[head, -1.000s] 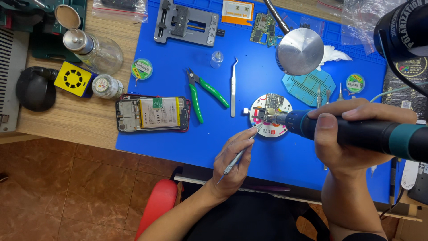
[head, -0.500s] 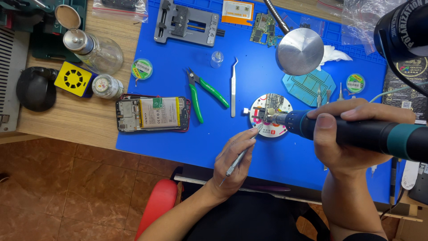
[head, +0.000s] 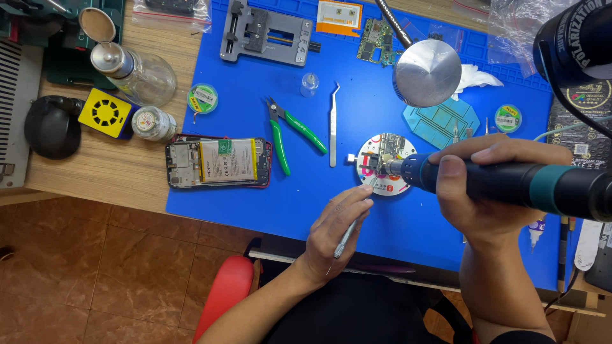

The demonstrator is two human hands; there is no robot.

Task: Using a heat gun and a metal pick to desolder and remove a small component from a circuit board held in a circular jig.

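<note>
The right hand (head: 488, 191) covers the middle of the dark hot-air handle (head: 510, 185), whose rear end runs off the right edge. The nozzle tip hides part of the small board on the round white holder (head: 382, 167). The tip of the thin tool (head: 347, 236) in the left hand (head: 335, 232) is too small to tell. The black lens housing (head: 577, 41) is cut off at the top right corner.

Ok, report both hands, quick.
Left hand: closed on slim tweezers, tip at the round holder.
Right hand: closed around the dark heat tool.
</note>
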